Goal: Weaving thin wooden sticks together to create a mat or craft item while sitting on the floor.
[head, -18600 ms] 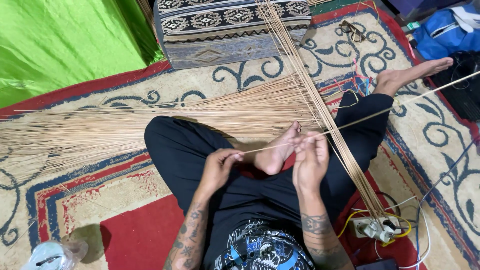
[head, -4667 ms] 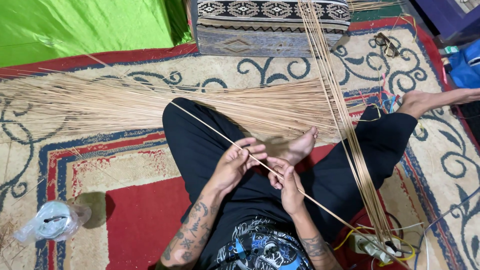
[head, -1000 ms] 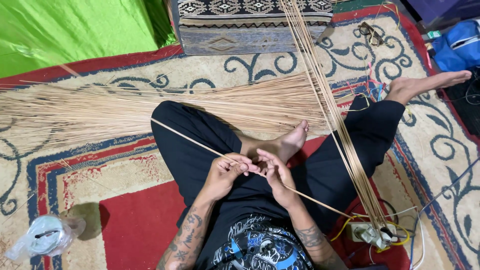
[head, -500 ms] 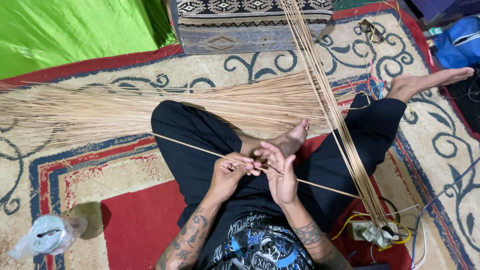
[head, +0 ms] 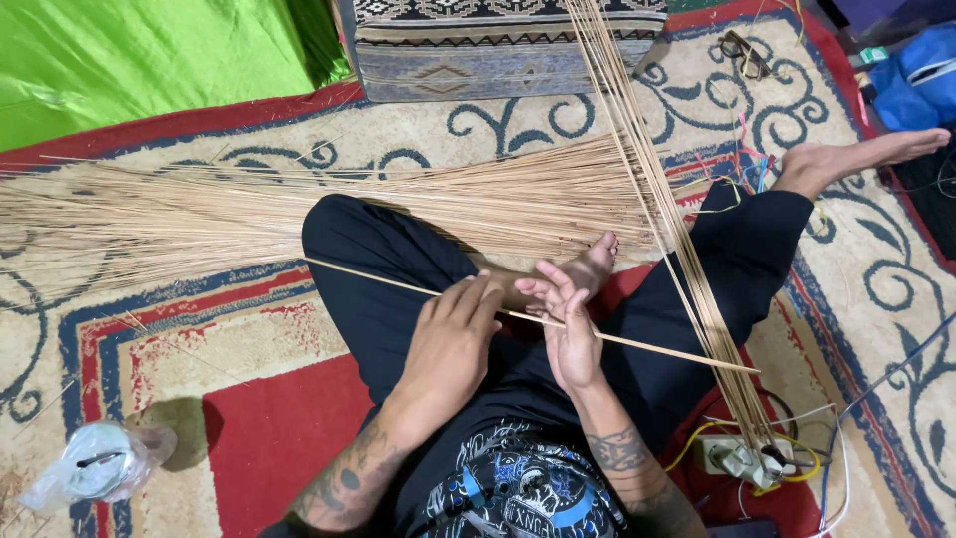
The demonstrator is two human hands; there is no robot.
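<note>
The left hand (head: 448, 334) lies over the lap with its fingers loosely curled around one long thin tan stick (head: 647, 349), which passes under the fingertips; the right hand (head: 566, 334) is just beside it, fingers stretched forward and pinching the same stick against the thumb side. The stick runs slantwise across the black trousers (head: 388, 289), from the left knee down to the right thigh, where its far end reaches a narrow bundle of straight tan sticks (head: 637, 169) lying over the right leg and running away toward the top of the view. One bare foot (head: 588, 271) is tucked in just beyond the hands, the other (head: 846, 159) is stretched out to the right. Behind the legs a wide fan of loose tan sticks (head: 199, 214) spreads across the floor to the left. All of it rests on a patterned rug in cream, red and blue (head: 149, 339). A clear plastic bag with a spool inside (head: 95, 468) lies at the lower left, a white power strip with yellow cables (head: 737, 458) at the lower right, a woven patterned cushion (head: 498, 45) at the top, green cloth (head: 139, 55) beyond the rug's edge, and a blue bag (head: 916, 80) in the right corner.
</note>
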